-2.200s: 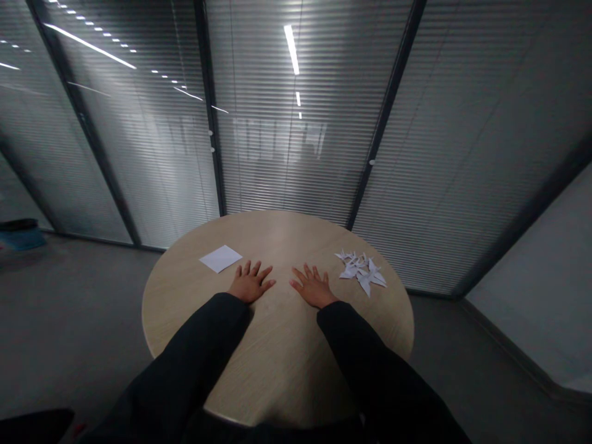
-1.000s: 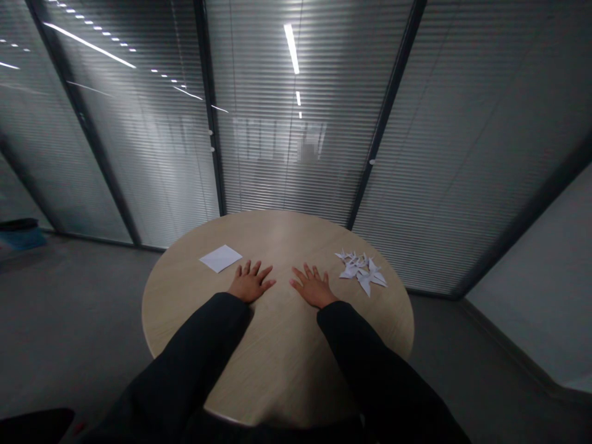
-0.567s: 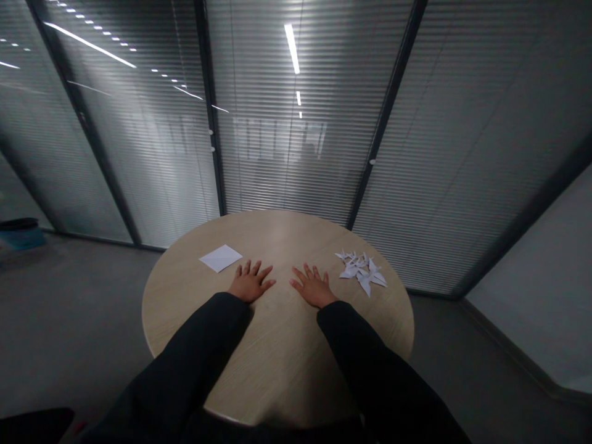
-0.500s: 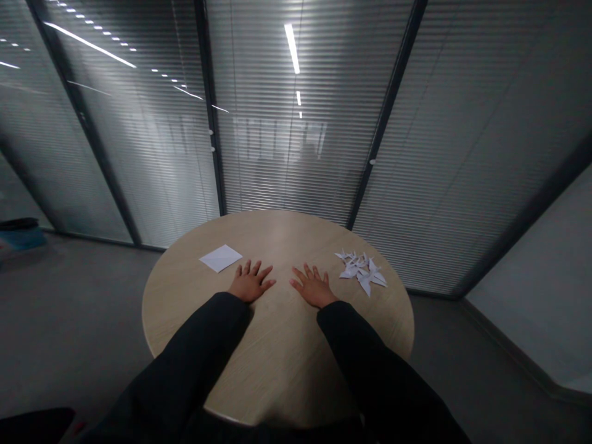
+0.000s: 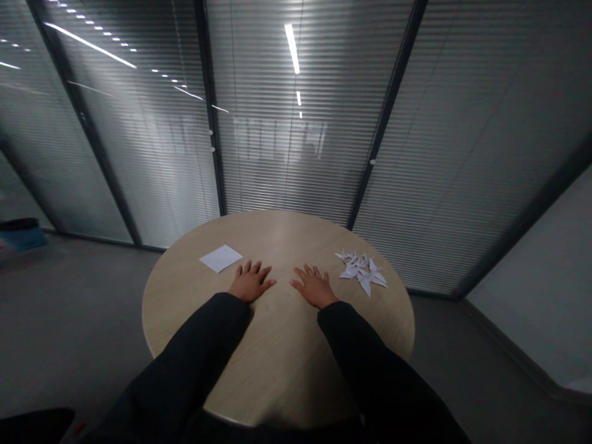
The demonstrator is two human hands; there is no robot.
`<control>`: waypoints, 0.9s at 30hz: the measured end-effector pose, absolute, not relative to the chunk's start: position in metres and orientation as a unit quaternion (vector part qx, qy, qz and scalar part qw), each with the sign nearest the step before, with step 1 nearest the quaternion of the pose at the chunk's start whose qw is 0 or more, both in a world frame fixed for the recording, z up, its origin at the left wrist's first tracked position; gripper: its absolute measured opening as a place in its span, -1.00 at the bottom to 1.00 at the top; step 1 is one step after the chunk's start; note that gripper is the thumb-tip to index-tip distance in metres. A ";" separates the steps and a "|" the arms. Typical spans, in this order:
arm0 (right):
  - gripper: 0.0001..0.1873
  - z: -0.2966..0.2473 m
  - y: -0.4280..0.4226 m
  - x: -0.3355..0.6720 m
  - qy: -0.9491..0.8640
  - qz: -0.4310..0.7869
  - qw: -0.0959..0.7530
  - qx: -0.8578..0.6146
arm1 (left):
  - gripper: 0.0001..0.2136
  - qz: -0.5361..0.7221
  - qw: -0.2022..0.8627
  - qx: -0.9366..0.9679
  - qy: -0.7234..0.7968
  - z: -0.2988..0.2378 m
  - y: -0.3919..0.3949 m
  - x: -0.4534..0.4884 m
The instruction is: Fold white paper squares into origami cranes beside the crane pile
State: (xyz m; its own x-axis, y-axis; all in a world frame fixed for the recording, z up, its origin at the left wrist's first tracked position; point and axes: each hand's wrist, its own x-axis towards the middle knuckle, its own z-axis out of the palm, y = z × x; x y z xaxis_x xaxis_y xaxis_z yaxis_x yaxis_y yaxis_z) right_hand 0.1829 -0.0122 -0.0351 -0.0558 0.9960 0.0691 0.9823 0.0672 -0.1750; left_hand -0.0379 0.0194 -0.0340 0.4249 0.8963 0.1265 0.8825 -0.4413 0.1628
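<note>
My left hand (image 5: pixel 250 282) lies palm down on a round wooden table (image 5: pixel 277 357), fingers spread, holding nothing. Just beyond its fingertips, to the left, is a white sheet of paper (image 5: pixel 221 258), flat on the tabletop. My right hand (image 5: pixel 314 286) rests flat too, open and bare, a short gap away from the left one. To the right of it sits a small pile of folded white paper cranes (image 5: pixel 363 270); they overlap, so single ones are hard to tell apart. Neither hand touches the paper or the cranes.
Glass partitions with blinds (image 5: pixel 287 179) stand right behind the table's far edge. A blue bin with a black rim (image 5: pixel 22 237) is on the floor at far left. A white wall (image 5: pixel 536 296) rises on the right. Something dark (image 5: pixel 37 425) shows at the lower left corner.
</note>
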 end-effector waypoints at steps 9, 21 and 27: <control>-0.72 -0.026 -0.010 0.191 -0.725 -0.017 0.235 -0.648 | -0.70 0.262 0.019 0.815 0.516 -0.025 0.020 -0.040; -0.75 -0.030 -0.011 0.200 -0.704 -0.013 0.313 -0.638 | -0.69 0.291 0.049 0.753 0.587 -0.016 0.020 -0.048; -0.73 -0.032 -0.013 0.209 -0.691 -0.009 0.361 -0.627 | -0.53 0.272 0.032 0.719 0.639 -0.010 0.021 -0.057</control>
